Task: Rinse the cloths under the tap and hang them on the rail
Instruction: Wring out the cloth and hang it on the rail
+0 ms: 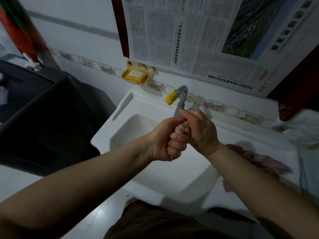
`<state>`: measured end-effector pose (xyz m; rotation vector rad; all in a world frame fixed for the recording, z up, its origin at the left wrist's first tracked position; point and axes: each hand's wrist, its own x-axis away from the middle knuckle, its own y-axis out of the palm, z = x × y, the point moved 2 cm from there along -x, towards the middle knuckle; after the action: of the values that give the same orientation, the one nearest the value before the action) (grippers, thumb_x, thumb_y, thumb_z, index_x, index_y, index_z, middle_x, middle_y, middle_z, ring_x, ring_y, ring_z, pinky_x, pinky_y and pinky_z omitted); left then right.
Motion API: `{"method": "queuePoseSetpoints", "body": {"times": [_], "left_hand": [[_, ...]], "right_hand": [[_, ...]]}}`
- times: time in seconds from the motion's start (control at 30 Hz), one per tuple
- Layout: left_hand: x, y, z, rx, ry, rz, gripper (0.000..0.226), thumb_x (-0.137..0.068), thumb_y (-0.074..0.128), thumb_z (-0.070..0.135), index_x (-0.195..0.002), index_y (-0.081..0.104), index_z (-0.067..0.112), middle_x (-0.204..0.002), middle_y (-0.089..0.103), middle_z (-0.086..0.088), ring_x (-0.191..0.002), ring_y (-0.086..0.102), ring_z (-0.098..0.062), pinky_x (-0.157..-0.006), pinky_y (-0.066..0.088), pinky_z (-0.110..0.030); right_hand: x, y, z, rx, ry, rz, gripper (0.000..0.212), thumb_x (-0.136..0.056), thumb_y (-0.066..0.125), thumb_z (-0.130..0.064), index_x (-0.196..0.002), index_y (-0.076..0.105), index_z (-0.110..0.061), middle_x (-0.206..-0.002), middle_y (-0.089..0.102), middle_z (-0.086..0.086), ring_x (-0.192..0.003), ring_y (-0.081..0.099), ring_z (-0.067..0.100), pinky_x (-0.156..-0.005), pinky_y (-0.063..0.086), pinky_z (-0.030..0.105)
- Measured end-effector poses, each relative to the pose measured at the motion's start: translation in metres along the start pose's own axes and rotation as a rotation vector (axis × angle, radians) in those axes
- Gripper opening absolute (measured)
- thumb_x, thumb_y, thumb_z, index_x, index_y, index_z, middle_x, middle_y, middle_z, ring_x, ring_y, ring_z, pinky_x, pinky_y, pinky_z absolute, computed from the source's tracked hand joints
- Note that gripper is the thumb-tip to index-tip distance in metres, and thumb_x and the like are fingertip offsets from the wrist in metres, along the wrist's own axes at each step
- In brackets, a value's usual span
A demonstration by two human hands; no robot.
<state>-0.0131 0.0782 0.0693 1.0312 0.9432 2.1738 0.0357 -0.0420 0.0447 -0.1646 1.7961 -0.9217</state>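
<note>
Over the white sink [151, 171], both hands squeeze a small pink cloth [179, 127] bunched between them. My left hand [165, 140] grips its lower part in a fist. My right hand [202, 130] curls round the upper part, just below the grey tap [181, 99] with its yellow handle [171, 98]. Most of the cloth is hidden inside the fists. More pink cloths [259, 161] lie in a heap on the sink's right ledge, behind my right forearm. No rail is in sight.
A yellow soap dish [135, 77] with a bar hangs on the tiled wall above the sink. A newspaper sheet [207, 37] hangs over the wall beside it. A dark washing machine [43, 109] stands to the left. White items sit at the far right.
</note>
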Motion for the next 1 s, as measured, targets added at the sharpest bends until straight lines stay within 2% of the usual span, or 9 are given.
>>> {"method": "queuePoseSetpoints", "body": {"times": [0.1,0.27,0.37,0.47,0.57,0.63,0.73,0.83,1.0], "left_hand": [[0.006,-0.007,0.002,0.011,-0.034,-0.143,0.037,-0.089,0.047,0.053,-0.078,0.049,0.017,-0.045,0.034,0.009,-0.038,0.015,-0.003,-0.034,0.015,-0.014],[0.014,-0.022,-0.006,-0.076,-0.047,-0.275,0.047,-0.076,0.066,0.060,-0.085,0.048,0.017,-0.055,0.028,0.009,-0.043,0.021,-0.002,-0.036,0.019,-0.011],[0.014,-0.034,-0.011,-0.381,-0.212,-0.106,0.036,-0.079,0.073,0.045,-0.071,0.047,0.021,-0.050,0.033,0.011,-0.041,0.026,0.000,-0.035,0.022,-0.011],[0.013,-0.036,-0.013,-0.710,-0.361,0.159,0.025,-0.091,0.060,0.031,-0.073,0.044,0.023,-0.049,0.029,0.010,-0.039,0.024,-0.002,-0.038,0.015,-0.015],[0.003,-0.038,-0.016,-0.907,-0.336,0.495,0.017,-0.093,0.058,0.021,-0.078,0.050,0.019,-0.053,0.034,0.004,-0.042,0.026,-0.008,-0.041,0.018,-0.018],[-0.005,-0.042,-0.018,-1.155,-0.244,0.690,0.014,-0.092,0.054,0.015,-0.079,0.053,0.010,-0.063,0.047,-0.006,-0.048,0.039,-0.016,-0.045,0.029,-0.023],[-0.018,-0.048,-0.016,-1.689,-0.072,0.820,0.021,-0.094,0.048,0.013,-0.112,0.055,0.003,-0.102,0.063,-0.016,-0.092,0.062,-0.031,-0.071,0.044,-0.034],[-0.013,-0.051,-0.004,-2.060,0.025,0.912,0.038,-0.092,0.051,0.019,-0.126,0.035,0.013,-0.096,0.063,-0.010,-0.081,0.060,-0.030,-0.064,0.044,-0.036],[-0.002,-0.052,0.020,-2.666,0.192,0.548,0.045,-0.100,0.038,0.028,-0.142,0.025,0.016,-0.091,0.065,-0.009,-0.077,0.062,-0.032,-0.061,0.041,-0.033]], "right_hand": [[-0.007,-0.005,-0.003,-0.003,0.006,0.066,0.037,-0.094,0.044,-0.032,-0.122,0.043,-0.007,-0.099,0.064,0.019,-0.086,0.054,0.021,-0.068,0.044,0.026],[-0.016,-0.010,-0.010,0.022,-0.124,-0.059,0.037,-0.100,0.040,-0.034,-0.125,0.046,-0.008,-0.084,0.066,0.013,-0.067,0.064,0.026,-0.050,0.051,0.031],[-0.015,-0.012,-0.016,0.091,-0.345,-0.189,0.013,-0.090,0.057,-0.015,-0.098,0.065,-0.009,-0.084,0.067,0.011,-0.066,0.064,0.026,-0.045,0.047,0.031],[-0.016,-0.005,-0.018,0.155,-0.446,-0.387,0.023,-0.087,0.044,-0.010,-0.079,0.065,-0.008,-0.106,0.070,0.014,-0.066,0.065,0.023,-0.038,0.041,0.024],[-0.012,0.005,-0.017,0.172,-0.410,-0.563,0.006,-0.075,0.055,-0.004,-0.071,0.058,-0.007,-0.066,0.060,0.013,-0.045,0.056,0.029,-0.032,0.036,0.023],[-0.010,0.013,-0.016,0.315,-0.353,-0.737,0.023,-0.057,0.075,-0.001,-0.071,0.057,-0.007,-0.055,0.053,0.009,-0.039,0.051,0.026,-0.035,0.021,0.017],[-0.006,0.025,-0.016,0.375,-0.079,-1.057,0.016,-0.086,0.055,-0.010,-0.102,0.059,-0.008,-0.079,0.062,0.008,-0.063,0.054,0.028,-0.042,0.018,0.024],[-0.004,0.032,-0.017,0.177,0.358,-1.149,0.014,-0.090,0.048,-0.023,-0.085,0.057,-0.014,-0.074,0.053,0.002,-0.065,0.049,0.023,-0.047,0.026,0.027],[0.002,0.035,-0.037,-0.498,1.018,-0.993,0.029,-0.081,0.054,-0.011,-0.060,0.035,-0.015,-0.056,0.035,-0.001,-0.047,0.031,0.013,-0.043,0.023,0.022]]}}
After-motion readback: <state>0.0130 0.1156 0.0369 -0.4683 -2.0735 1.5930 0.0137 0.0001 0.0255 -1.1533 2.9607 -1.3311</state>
